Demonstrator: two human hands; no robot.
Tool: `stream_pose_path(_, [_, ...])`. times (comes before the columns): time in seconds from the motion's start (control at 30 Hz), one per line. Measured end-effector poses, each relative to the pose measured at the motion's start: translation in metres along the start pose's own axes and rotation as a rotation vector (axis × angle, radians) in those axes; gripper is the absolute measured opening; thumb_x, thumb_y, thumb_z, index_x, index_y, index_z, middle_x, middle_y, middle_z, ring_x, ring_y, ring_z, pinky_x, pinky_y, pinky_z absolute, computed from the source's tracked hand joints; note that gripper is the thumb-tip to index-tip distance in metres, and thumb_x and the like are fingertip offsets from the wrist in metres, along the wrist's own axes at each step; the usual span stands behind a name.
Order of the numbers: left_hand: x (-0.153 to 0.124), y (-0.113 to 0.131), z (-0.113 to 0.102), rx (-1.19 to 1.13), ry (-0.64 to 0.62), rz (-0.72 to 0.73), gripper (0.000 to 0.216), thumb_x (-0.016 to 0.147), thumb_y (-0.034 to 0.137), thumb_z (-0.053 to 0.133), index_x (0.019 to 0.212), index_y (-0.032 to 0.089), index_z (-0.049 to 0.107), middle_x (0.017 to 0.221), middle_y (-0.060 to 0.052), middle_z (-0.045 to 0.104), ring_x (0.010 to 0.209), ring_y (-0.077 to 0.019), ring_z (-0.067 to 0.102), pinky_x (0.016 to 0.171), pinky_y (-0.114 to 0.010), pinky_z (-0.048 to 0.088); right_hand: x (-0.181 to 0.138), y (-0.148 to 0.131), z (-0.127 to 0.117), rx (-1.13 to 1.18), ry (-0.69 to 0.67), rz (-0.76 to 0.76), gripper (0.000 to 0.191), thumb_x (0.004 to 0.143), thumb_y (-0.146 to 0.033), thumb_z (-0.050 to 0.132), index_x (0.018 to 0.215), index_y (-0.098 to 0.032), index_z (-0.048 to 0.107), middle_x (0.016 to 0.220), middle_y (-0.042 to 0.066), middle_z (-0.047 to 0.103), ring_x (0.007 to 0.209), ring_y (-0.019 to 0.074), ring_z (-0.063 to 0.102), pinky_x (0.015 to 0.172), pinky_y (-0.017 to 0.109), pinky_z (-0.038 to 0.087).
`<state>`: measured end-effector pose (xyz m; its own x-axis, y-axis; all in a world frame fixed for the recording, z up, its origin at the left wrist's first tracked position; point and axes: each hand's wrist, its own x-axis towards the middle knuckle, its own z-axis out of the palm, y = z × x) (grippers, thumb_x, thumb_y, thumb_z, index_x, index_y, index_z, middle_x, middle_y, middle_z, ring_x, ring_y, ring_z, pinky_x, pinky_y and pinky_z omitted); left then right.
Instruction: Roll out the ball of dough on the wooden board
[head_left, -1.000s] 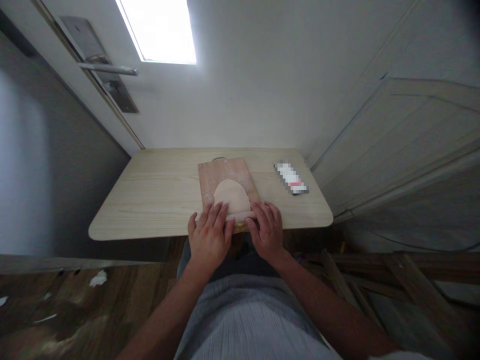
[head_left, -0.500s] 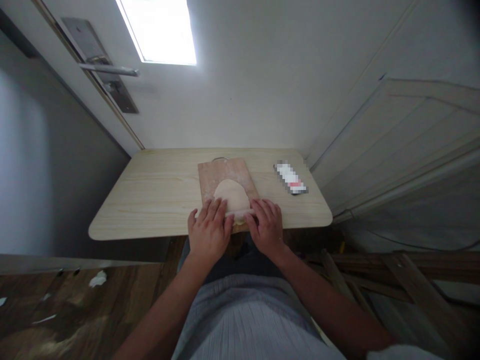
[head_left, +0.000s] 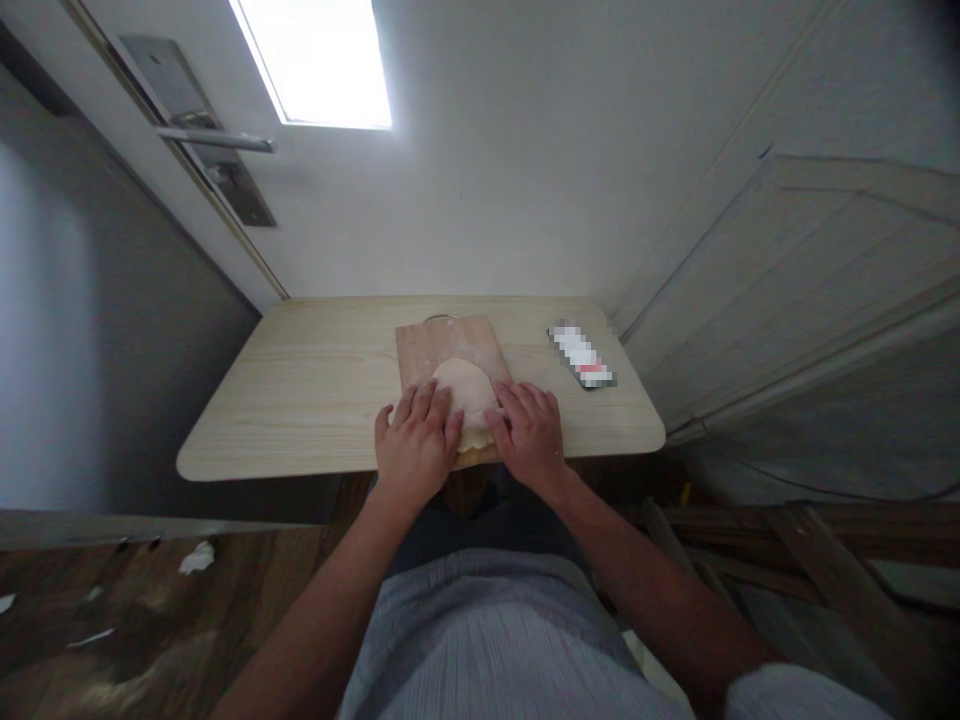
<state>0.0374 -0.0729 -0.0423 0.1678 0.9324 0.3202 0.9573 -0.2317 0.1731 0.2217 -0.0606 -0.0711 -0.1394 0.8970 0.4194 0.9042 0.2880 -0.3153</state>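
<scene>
A flat, pale round of dough (head_left: 463, 378) lies on a wooden cutting board (head_left: 442, 345). Across the dough runs a slim, light rolling pin (head_left: 478, 419), of which only the middle shows between my hands. My left hand (head_left: 417, 440) lies over its left end, fingers bent forward and thumb toward the dough. Over the right end, my right hand (head_left: 529, 435) is curled in the same way. Part of the dough's near edge shows below the pin, close to the board's front end. The pin's ends are hidden under my palms and fingers.
The board rests on a light wood-grain table (head_left: 300, 390) with rounded front corners. A phone (head_left: 581, 355) with a blurred screen lies to the right. Behind the table stands a white door with a metal handle (head_left: 217, 138). Crumpled paper (head_left: 197, 558) is on the floor at left.
Both hands have pushed the rolling pin a little forward, away from my body. More of the dough's near edge now shows behind the pin. The board and phone have stayed put.
</scene>
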Motion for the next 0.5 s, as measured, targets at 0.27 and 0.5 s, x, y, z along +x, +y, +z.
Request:
stream_pose_path(0.27, [0.011, -0.005, 0.003, 0.022, 0.005, 0.010, 0.046, 0.104, 0.045, 0.035, 0.139, 0.028, 0.059, 0.152, -0.009, 0.055, 0.140, -0.0319, 0.049, 0.108, -0.054, 0.041, 0.015, 0.005, 0.005, -0.009, -0.017, -0.026, 0.041, 0.105, -0.044, 0.042, 0.130, -0.021, 0.066, 0.137, 0.009, 0.066, 0.127, 0.0277, 0.052, 0.112, 0.046, 0.028])
stream_pose_path(0.5, [0.021, -0.009, 0.005, 0.025, -0.004, 0.010, 0.046, 0.104, 0.046, 0.033, 0.137, 0.028, 0.060, 0.151, -0.009, 0.056, 0.137, -0.0323, 0.050, 0.105, -0.053, 0.044, 0.026, 0.008, 0.006, -0.009, -0.053, -0.048, 0.043, 0.107, -0.043, 0.037, 0.134, -0.021, 0.064, 0.139, 0.008, 0.065, 0.127, 0.0267, 0.053, 0.112, 0.045, 0.028])
